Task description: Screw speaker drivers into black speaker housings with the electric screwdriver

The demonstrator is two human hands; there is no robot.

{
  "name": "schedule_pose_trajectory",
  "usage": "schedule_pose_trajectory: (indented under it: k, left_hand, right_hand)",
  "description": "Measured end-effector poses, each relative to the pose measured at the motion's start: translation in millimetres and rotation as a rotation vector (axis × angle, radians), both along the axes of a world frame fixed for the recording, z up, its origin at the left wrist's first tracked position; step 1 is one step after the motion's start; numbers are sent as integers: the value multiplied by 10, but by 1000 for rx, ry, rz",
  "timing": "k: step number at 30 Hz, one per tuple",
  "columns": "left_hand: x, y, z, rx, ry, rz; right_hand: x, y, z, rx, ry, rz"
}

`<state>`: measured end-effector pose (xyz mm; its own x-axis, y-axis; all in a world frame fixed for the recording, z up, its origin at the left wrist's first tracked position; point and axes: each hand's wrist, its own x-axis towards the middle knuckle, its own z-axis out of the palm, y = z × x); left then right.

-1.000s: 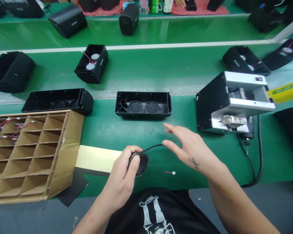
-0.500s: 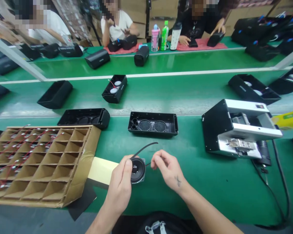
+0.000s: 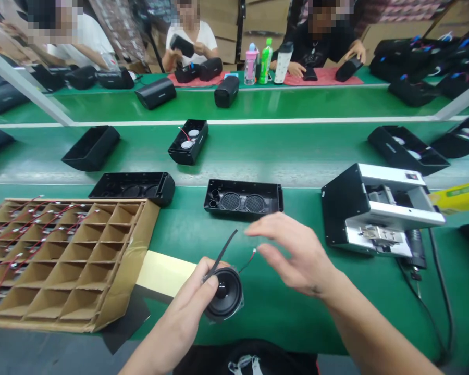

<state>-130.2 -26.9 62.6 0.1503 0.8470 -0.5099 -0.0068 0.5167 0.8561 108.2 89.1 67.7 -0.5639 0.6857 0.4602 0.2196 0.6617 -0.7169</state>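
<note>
My left hand [image 3: 197, 291] grips a round black speaker driver [image 3: 224, 292], its cone facing up. A thin black foam strip [image 3: 224, 252] sticks up from under my left thumb, held along with the driver. From the driver's upper right a short wire [image 3: 247, 262] runs out to a small white plug. To the right hovers my right hand [image 3: 293, 255], fingers apart and holding nothing, close to the plug and the strip's tip. Beyond the hands lies an open black speaker housing [image 3: 273, 200] with two round grilles inside.
On the left stands a divided cardboard box [image 3: 140, 250] with wired parts, beside yellow paper [image 3: 166, 273]. A silver-and-black machine [image 3: 346, 213] stands at right, its cable [image 3: 440, 291] hanging nearby. More housings [image 3: 91, 148] sit on the green belt; co-workers sit across it.
My right hand has let go of the wire, opened and moved up and right. The driver has shifted slightly down and right in my left hand, and the foam strip now stands steeper.
</note>
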Motion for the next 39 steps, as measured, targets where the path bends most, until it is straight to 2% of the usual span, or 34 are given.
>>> schedule_pose_trajectory:
  k: [1, 3, 5, 8, 10, 13, 16, 18, 20, 27, 39]
  left_hand:
    - [-20, -30, -22, -11, 51, -20]
    - [-66, -100, -77, -67, 151, -18]
    - [-109, -157, -110, -108, 224, -46]
    - [-126, -160, -69, -32, 205, -181]
    - [-95, -112, -2, 51, 166, -227]
    - [-25, -41, 76, 83, 164, -224]
    - [20, -35, 78, 103, 156, -212]
    - [29, -59, 60, 126, 137, -183]
    - [33, -81, 54, 119, 112, -158]
    - [105, -45, 100, 95, 23, -139]
    - [207, -12, 29, 83, -62, -31]
  right_hand:
    - [-27, 47, 54, 38, -60, 154]
    - [-113, 146, 79, 6, -156, 404]
    - [-190, 243, 24, -72, -218, 534]
    - [-231, 353, -49, -160, -259, 603]
    - [-217, 384, -7, -170, -283, 587]
    - [-165, 347, 198, -113, -318, 476]
    - [-91, 225, 424, -62, -343, 354]
    - [-31, 130, 494, -72, -360, 294]
    - [31, 48, 480, -125, -348, 234]
    - [101, -116, 243, -347, -205, 26]
    - [118, -186, 165, -330, -187, -17]
